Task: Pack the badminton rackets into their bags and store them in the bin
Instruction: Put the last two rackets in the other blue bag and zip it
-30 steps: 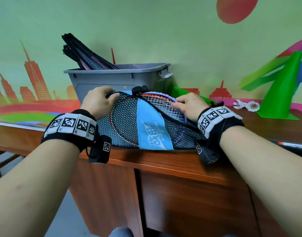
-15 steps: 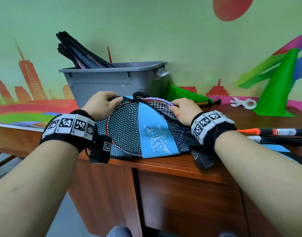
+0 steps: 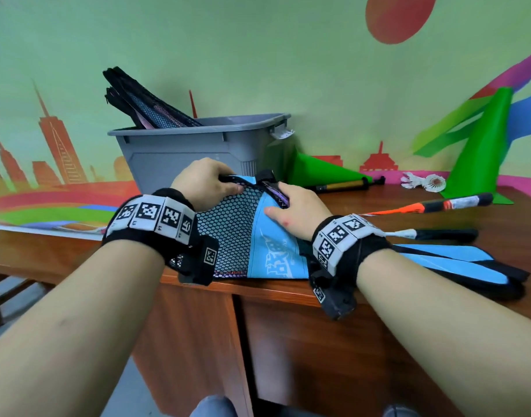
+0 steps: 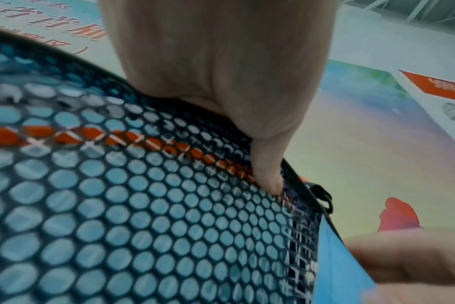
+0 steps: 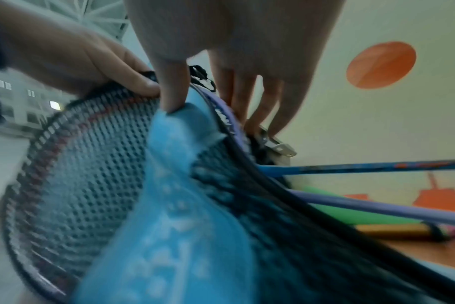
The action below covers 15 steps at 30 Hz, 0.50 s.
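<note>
A racket bag (image 3: 228,233) of black mesh with a blue strip lies on the wooden desk (image 3: 439,266), in front of the grey bin (image 3: 183,155). An orange racket frame (image 4: 117,142) shows through the mesh (image 4: 117,226). My left hand (image 3: 225,183) grips the bag's upper rim, thumb (image 4: 265,168) on the mesh. My right hand (image 3: 281,197) pinches the rim beside it, thumb (image 5: 174,88) on the blue strip (image 5: 174,185), fingers (image 5: 262,107) behind a purple racket frame (image 5: 229,121). A black zipper pull (image 4: 322,195) sits between both hands. Two racket handles (image 3: 451,204) stick out to the right.
Bagged rackets (image 3: 143,106) lean out of the bin's left end. A green cone (image 3: 484,152) stands at the far right, another cone (image 3: 318,170) lies behind the bag. A pump (image 3: 342,185) and shuttlecocks (image 3: 424,182) lie by the wall. The desk's front edge runs under my wrists.
My right hand has slid left along the bag's rim toward the left hand. The opening has closed over the racket strings. The left hand has kept its grip.
</note>
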Each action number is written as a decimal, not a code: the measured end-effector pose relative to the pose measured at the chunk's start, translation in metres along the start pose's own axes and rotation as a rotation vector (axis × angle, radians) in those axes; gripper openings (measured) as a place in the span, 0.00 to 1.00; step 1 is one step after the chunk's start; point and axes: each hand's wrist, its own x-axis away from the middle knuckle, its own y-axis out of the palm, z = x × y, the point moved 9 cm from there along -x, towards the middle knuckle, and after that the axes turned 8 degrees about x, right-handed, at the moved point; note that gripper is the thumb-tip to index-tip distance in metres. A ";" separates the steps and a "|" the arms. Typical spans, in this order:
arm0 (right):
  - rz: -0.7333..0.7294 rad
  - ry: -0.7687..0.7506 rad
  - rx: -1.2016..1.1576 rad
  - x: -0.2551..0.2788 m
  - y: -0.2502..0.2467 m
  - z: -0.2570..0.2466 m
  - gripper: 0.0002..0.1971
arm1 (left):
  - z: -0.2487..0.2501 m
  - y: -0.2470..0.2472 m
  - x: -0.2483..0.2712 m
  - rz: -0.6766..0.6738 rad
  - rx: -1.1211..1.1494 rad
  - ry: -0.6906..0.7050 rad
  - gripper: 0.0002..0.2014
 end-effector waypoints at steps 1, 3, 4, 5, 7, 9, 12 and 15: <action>-0.018 0.022 0.023 0.002 0.001 0.006 0.23 | -0.002 0.000 0.000 0.010 0.002 -0.009 0.09; -0.076 0.066 0.090 0.007 0.006 0.017 0.21 | -0.006 -0.001 0.002 0.040 0.008 -0.024 0.09; -0.094 0.076 0.123 0.010 0.009 0.020 0.22 | -0.006 -0.001 0.003 0.052 0.009 -0.027 0.09; -0.096 0.082 0.156 0.011 0.011 0.022 0.22 | -0.006 -0.001 0.003 0.058 0.011 -0.026 0.08; -0.049 0.095 0.165 0.011 0.008 0.022 0.17 | -0.004 -0.001 0.003 0.055 0.015 -0.026 0.09; -0.005 0.112 0.140 0.008 0.005 0.021 0.12 | -0.004 -0.001 0.003 0.037 0.016 -0.026 0.09; -0.001 0.088 0.115 0.005 0.007 0.016 0.10 | -0.006 0.000 0.005 -0.013 -0.041 -0.028 0.11; 0.022 0.065 -0.070 0.007 0.005 0.011 0.11 | -0.010 0.001 0.007 -0.057 -0.057 -0.048 0.12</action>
